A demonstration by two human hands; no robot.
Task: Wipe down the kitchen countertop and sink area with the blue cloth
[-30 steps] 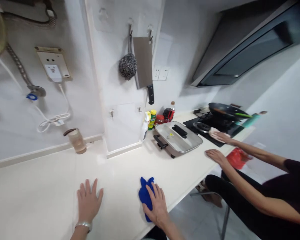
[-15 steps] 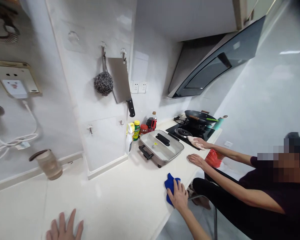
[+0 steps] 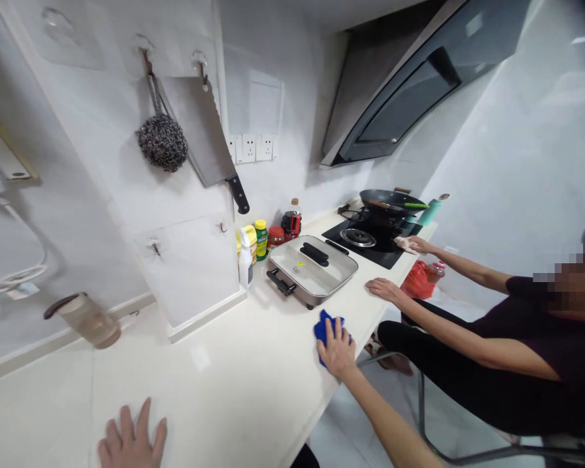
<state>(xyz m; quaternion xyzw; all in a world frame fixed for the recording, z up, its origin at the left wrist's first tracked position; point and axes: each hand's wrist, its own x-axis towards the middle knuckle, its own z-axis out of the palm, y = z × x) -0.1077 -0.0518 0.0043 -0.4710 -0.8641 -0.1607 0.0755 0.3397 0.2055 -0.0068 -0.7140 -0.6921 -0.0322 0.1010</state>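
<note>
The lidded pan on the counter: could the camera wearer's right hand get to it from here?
Probably yes: the right hand rests on a blue cloth close to the lidded pan, with only part of that cloth and a strip of countertop between them.

On my feed the left hand (image 3: 132, 445) was bare, slim-fingered, its wrist out of view. The right hand (image 3: 338, 352) was bare too, as was its slender forearm (image 3: 390, 416). I glimpsed black clothing (image 3: 306, 459) at the bottom edge.
</note>
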